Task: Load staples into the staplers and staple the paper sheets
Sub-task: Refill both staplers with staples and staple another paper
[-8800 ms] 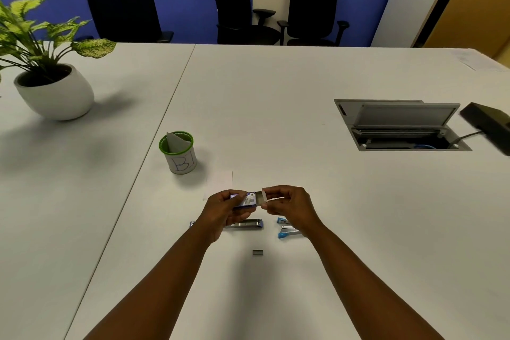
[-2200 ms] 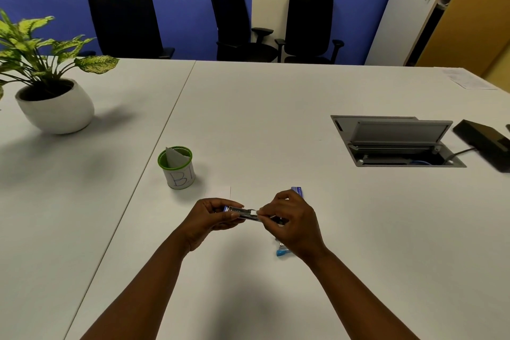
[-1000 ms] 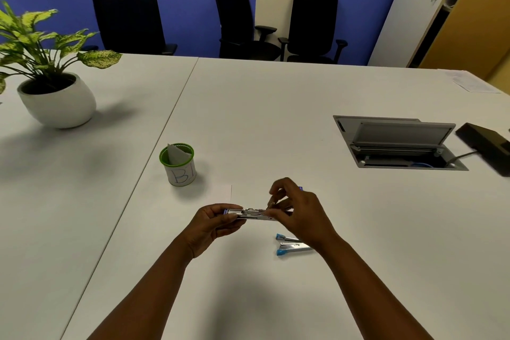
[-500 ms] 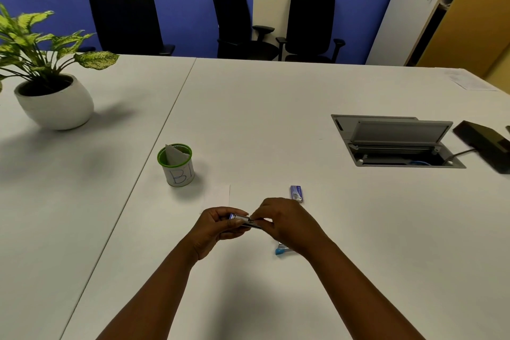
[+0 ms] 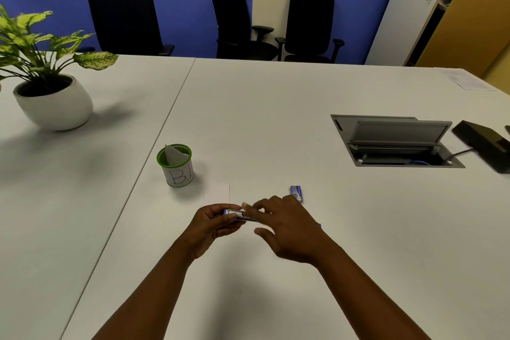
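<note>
My left hand (image 5: 214, 225) grips a small silver stapler (image 5: 237, 215) by its left end, holding it level just above the white table (image 5: 276, 119). My right hand (image 5: 287, 225) lies over the stapler's right part with fingers spread and fairly straight, fingertips on its top; it is motion-blurred. A small blue staple box (image 5: 297, 193) lies on the table just beyond my right hand. A white paper sheet (image 5: 218, 192) lies flat behind my left hand. A second, blue stapler is hidden under my right hand except for a sliver (image 5: 318, 225).
A green-rimmed cup marked "B1" (image 5: 176, 165) holding folded paper stands left of the sheet. A potted plant (image 5: 49, 91) sits far left. An open cable hatch (image 5: 392, 141) and a black device (image 5: 485, 143) lie at the right. Black chairs (image 5: 237, 19) line the far side.
My right hand has gone from pinching at the stapler's top to spreading its fingers over it. The stapler stays in my left hand at about the same spot.
</note>
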Tool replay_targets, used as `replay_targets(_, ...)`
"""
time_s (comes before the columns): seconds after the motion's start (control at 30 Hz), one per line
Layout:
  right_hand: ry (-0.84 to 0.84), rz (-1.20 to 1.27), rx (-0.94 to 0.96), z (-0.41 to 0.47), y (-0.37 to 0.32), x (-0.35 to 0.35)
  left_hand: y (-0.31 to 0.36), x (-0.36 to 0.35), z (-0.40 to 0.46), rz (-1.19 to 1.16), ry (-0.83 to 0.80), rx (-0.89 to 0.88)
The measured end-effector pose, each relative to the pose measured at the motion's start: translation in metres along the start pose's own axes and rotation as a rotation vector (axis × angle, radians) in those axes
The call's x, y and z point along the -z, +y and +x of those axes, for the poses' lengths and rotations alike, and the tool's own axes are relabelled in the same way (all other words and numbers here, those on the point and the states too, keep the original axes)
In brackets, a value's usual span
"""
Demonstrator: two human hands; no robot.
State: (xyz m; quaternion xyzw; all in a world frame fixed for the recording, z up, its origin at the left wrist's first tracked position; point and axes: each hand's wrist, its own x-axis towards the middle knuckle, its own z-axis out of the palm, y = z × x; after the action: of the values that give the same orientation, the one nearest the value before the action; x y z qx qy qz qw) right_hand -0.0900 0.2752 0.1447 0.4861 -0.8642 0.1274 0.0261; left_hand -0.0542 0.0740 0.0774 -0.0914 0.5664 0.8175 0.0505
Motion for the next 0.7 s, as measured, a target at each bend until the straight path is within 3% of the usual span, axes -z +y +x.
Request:
replay_targets(0.17,0.135,0.448,-0.351,0.007,0.007,0.012,0.004,0.0,0.001,0.032,0.004,0.031)
replay_targets(0.27,-0.009,0.595,-0.575,0.015,0.009,0.01,0.005,-0.003,0.001,0.068,-0.022,0.045)
replay_targets(0.37,-0.11,0.565,-0.611,0.019,0.007,0.004,0.005,-0.005,0.002,0.088,-0.038,0.049)
replay_targets(0.7,-0.139,0.608,-0.69,0.018,0.005,-0.006,0.006,-0.011,0.002,0.173,-0.073,0.036)
